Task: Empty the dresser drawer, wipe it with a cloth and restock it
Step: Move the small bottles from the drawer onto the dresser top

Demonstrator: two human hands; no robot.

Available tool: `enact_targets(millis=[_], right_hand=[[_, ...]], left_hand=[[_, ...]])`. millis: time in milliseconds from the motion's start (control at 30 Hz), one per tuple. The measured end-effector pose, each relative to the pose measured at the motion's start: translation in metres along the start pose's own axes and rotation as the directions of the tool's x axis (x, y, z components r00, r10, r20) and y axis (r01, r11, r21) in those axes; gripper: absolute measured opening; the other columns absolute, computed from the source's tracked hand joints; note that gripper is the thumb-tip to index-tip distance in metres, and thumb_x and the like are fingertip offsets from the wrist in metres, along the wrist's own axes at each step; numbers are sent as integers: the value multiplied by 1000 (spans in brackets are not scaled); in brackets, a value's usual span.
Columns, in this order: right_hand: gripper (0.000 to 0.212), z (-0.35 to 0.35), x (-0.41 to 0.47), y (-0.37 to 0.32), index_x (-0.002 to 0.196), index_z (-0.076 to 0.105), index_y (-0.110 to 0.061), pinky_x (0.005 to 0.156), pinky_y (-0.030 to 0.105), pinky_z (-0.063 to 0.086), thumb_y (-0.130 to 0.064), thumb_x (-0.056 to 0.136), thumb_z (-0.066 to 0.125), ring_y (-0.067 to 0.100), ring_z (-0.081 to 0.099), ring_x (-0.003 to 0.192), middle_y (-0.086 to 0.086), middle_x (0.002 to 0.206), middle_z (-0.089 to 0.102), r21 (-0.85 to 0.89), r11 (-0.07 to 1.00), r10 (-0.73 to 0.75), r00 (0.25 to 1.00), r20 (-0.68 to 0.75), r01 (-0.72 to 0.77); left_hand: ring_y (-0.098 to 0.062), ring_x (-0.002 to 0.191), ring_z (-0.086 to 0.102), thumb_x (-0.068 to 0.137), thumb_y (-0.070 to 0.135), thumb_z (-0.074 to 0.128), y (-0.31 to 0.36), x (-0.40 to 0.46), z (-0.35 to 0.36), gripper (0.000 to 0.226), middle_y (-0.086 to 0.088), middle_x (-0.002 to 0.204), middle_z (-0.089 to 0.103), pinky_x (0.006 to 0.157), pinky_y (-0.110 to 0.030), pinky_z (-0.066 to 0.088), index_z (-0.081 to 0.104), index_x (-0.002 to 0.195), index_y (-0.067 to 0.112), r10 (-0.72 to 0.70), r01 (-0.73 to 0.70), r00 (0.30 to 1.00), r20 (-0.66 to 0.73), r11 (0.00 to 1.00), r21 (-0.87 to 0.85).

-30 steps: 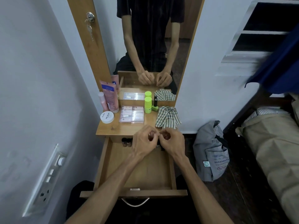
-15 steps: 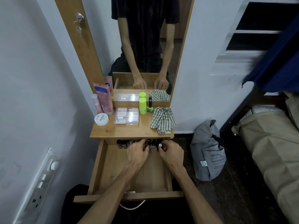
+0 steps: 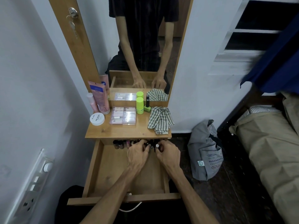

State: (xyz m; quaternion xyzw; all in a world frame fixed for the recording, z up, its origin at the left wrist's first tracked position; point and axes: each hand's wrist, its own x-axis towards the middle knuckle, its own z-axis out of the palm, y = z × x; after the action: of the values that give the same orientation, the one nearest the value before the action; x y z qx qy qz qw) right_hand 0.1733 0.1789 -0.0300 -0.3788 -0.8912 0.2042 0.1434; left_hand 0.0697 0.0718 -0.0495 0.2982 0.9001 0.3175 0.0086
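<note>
The wooden dresser drawer is pulled open below the dresser top. A row of small nail polish bottles stands along the drawer's back edge. My left hand reaches among these bottles with curled fingers that touch dark ones. My right hand pinches a small white-capped bottle at the right end of the row. A green checked cloth lies crumpled on the dresser top's right side.
On the top stand a white nail polish remover jar, pink tubes, a clear flat case and a lime green bottle. A mirror rises behind. A grey bag sits on the floor at right, beside a bed.
Both hands went down from above the dresser's front edge into the back of the drawer, to the row of bottles. They have stayed there over the last half second.
</note>
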Motion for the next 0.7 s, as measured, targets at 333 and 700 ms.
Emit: enact_targets(millis=[333, 700], right_hand=[[13, -19, -11, -6, 81, 74, -30, 55, 12, 34, -41, 73, 73, 1, 60, 68, -15, 72, 67, 149, 984, 87, 993, 76, -98], [10, -50, -11, -35, 69, 72, -29, 59, 18, 51, -38, 67, 76, -4, 64, 63, -16, 61, 69, 328, 943, 47, 998, 35, -56]], left_hand=[[-5, 60, 61, 83, 36, 74, -1, -13, -33, 12, 13, 64, 64, 59, -31, 53, 71, 85, 25, 78, -81, 997, -24, 971, -226], [-5, 57, 58, 82, 32, 80, 0, 7, -81, 15, 12, 59, 61, 57, -27, 50, 68, 78, 25, 118, -138, 989, -84, 943, -301]])
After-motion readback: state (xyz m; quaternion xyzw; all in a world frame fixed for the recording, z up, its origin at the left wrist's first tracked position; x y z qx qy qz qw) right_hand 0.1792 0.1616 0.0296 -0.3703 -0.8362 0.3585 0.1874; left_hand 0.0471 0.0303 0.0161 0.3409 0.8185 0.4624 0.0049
